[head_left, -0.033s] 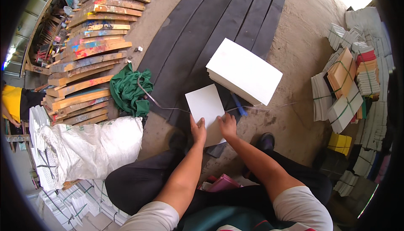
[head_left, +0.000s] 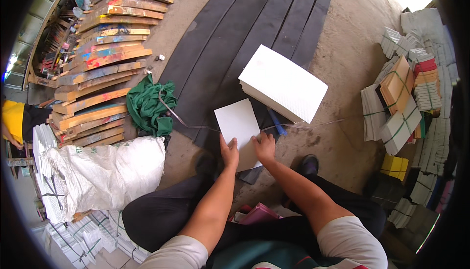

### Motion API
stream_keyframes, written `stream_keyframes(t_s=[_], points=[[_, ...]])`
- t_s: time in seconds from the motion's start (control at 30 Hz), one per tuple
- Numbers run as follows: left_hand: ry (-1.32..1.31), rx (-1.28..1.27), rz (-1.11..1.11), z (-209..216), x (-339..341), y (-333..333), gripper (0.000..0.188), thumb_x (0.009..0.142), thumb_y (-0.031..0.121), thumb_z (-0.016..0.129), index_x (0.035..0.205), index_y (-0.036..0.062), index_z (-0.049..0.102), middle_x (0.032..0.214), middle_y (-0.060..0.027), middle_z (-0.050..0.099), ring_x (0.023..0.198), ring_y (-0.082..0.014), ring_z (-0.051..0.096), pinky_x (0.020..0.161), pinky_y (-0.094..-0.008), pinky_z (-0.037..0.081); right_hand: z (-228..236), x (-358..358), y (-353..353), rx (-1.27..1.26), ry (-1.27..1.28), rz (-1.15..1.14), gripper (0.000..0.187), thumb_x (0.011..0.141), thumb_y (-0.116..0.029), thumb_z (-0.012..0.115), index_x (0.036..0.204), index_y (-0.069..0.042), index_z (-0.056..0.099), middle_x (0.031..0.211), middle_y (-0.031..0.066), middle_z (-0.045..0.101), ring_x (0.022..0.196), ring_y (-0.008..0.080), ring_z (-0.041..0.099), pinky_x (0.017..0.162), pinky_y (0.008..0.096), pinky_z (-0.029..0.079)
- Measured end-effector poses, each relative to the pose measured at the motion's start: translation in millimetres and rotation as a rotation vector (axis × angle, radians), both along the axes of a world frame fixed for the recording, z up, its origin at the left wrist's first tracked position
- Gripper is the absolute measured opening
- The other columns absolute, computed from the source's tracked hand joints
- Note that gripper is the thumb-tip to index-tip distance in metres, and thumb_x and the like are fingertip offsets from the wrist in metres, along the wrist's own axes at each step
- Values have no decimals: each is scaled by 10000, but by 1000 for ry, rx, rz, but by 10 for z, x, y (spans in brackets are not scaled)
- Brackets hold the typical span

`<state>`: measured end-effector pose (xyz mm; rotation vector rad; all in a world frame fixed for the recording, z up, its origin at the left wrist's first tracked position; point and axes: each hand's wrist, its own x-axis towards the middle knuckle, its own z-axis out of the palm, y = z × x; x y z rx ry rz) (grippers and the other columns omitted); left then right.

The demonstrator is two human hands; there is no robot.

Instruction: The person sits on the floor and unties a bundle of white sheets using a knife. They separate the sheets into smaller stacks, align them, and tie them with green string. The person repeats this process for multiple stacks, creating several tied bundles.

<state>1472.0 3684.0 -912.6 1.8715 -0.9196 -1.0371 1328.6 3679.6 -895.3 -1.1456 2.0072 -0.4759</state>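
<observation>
Between my hands is a white rectangular block of paper or card [head_left: 238, 118], held low in front of me; its thickness is hard to see from above. My left hand [head_left: 229, 152] grips its left edge, thumb on the top face. Against the right edge, my right hand [head_left: 265, 146] presses with thumb and fingers. A pale plastic strap [head_left: 176, 116] runs from the green cloth to the paper's left side, and a strap stretch [head_left: 320, 124] shows on the right. Just beyond, a tall stack of larger white sheets [head_left: 285, 82] rests on dark boards [head_left: 230, 34].
Left are a crumpled green cloth [head_left: 151, 103], a row of paint-stained wooden pieces [head_left: 110, 53] and a white sack [head_left: 107, 171]. Strapped paper bundles [head_left: 402, 127] pile up at right. A blue strip [head_left: 277, 122] lies by the large stack. Another person in yellow [head_left: 13, 117] is far left.
</observation>
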Motion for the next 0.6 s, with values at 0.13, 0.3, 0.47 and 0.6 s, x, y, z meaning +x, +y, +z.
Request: stream_keyframes(t_s=[0.13,0.3,0.47,0.6], points=[[-270,33,-216,-80,100,-123,794,949,138,741,1624,61,330,1401,-285,513,1271,-455,556,1091,-488,457,3,-22,-103,-28,50,-3,621,947,-280,700,1510,-84,524,1290,257,574,1201,471,570,1044,536,469],[-442,172,-255,-198,78,-206,841,910,236,776,1620,104,344,1354,-252,515,1263,-441,524,1075,-509,456,138,34,-65,76,-9,-62,705,933,-284,717,1562,-90,464,1407,275,512,1322,464,502,1083,536,463],[-599,281,-276,-90,-79,-213,818,881,299,796,1576,107,410,1373,-228,517,1276,-430,515,1076,-517,459,160,-31,18,165,94,-21,761,915,-371,736,1570,-101,458,1423,237,508,1317,429,519,1087,526,464],[-623,311,-284,-51,-91,-228,802,870,323,806,1545,83,445,1383,-211,517,1274,-418,514,1070,-516,465,207,-119,-8,48,257,80,675,906,-426,744,1466,-96,563,1308,169,592,1248,378,563,1007,509,499]])
